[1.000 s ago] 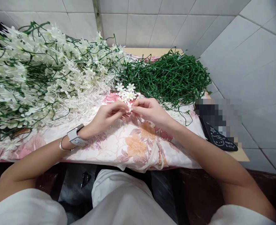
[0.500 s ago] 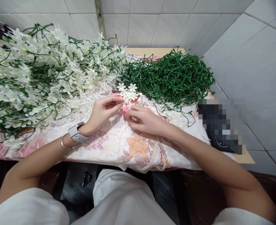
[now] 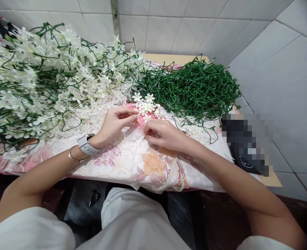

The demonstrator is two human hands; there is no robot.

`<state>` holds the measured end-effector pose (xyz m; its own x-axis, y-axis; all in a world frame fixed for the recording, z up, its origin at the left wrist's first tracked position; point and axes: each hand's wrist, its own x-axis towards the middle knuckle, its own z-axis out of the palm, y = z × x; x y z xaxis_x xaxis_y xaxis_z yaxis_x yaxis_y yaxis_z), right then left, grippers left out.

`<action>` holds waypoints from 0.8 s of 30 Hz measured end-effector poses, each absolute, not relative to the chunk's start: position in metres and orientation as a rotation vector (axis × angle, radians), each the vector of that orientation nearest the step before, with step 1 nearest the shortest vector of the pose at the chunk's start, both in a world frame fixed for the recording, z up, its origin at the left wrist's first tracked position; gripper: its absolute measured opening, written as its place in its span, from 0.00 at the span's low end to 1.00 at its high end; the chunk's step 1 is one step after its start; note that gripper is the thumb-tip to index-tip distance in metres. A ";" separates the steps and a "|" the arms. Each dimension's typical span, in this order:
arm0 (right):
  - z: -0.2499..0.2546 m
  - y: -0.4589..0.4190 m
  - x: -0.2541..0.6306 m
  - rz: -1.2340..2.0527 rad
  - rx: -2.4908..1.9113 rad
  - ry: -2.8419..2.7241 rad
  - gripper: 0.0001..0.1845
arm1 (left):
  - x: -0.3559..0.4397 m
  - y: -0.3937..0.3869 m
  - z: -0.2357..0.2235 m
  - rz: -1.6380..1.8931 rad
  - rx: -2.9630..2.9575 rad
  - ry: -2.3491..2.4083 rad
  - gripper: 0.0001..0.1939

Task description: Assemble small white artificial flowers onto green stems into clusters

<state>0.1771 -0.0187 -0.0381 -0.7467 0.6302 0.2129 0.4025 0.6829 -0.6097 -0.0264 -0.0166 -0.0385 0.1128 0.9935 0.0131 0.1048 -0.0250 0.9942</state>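
Observation:
My left hand (image 3: pixel 115 124), a white watch on its wrist, pinches the base of a small sprig of white artificial flowers (image 3: pixel 146 104) above the floral cloth (image 3: pixel 143 163). My right hand (image 3: pixel 161 133) rests on the cloth just below the sprig, fingers curled and pinched on something small I cannot make out. A big heap of finished white flower stems (image 3: pixel 43 83) lies to the left. A pile of bare green stems (image 3: pixel 192 88) lies behind and to the right of my hands.
White stamen clusters (image 3: pixel 96 116) are strewn beside my left hand. A dark pouch (image 3: pixel 247 163), partly blurred out, sits at the table's right edge. Tiled walls close in behind and on the right. My lap is below the table's front edge.
My right hand has left the sprig and dropped to the cloth, pinching there. The left hand keeps holding the sprig, now alone.

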 end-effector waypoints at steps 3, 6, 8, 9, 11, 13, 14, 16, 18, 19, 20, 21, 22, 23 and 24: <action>-0.035 -0.019 0.178 0.839 -0.800 -2.446 0.10 | -0.028 -0.017 -0.041 1.058 1.421 1.172 0.10; -0.031 -0.017 0.180 0.926 -0.809 -2.371 0.11 | -0.028 -0.018 -0.041 1.067 1.486 1.164 0.11; -0.028 -0.015 0.182 1.026 -0.893 -2.282 0.09 | -0.027 -0.020 -0.038 1.068 1.497 1.148 0.10; -0.027 -0.015 0.183 1.081 -0.938 -2.234 0.07 | -0.026 -0.021 -0.037 1.069 1.483 1.134 0.09; -0.025 -0.014 0.184 1.186 -0.995 -2.144 0.05 | -0.025 -0.022 -0.035 1.077 1.448 1.112 0.11; -0.025 -0.014 0.184 1.253 -1.001 -2.047 0.04 | -0.025 -0.023 -0.034 1.087 1.464 1.120 0.12; -0.025 -0.014 0.184 1.265 -0.991 -1.996 0.04 | -0.025 -0.023 -0.034 1.083 1.491 1.135 0.11; -0.027 -0.015 0.183 1.227 -0.961 -1.910 0.03 | -0.025 -0.023 -0.035 1.054 1.546 1.151 0.08; -0.028 -0.017 0.181 1.107 -0.938 -1.869 0.03 | -0.024 -0.024 -0.037 1.020 1.559 1.130 0.09; -0.029 -0.017 0.180 1.024 -0.928 -1.878 0.03 | -0.024 -0.025 -0.038 1.005 1.562 1.114 0.10; -0.030 -0.018 0.180 0.929 -0.917 -1.902 0.03 | -0.024 -0.026 -0.038 0.995 1.574 1.098 0.11; -0.031 -0.019 0.179 0.828 -0.905 -1.933 0.03 | -0.024 -0.026 -0.039 0.987 1.598 1.082 0.11; -0.032 -0.020 0.178 0.728 -0.889 -1.969 0.04 | -0.023 -0.027 -0.039 0.982 1.631 1.067 0.11; -0.033 -0.021 0.177 0.632 -0.869 -2.005 0.05 | -0.023 -0.028 -0.039 0.979 1.666 1.058 0.11; -0.034 -0.022 0.177 0.543 -0.849 -2.035 0.05 | -0.023 -0.029 -0.039 0.976 1.700 1.051 0.11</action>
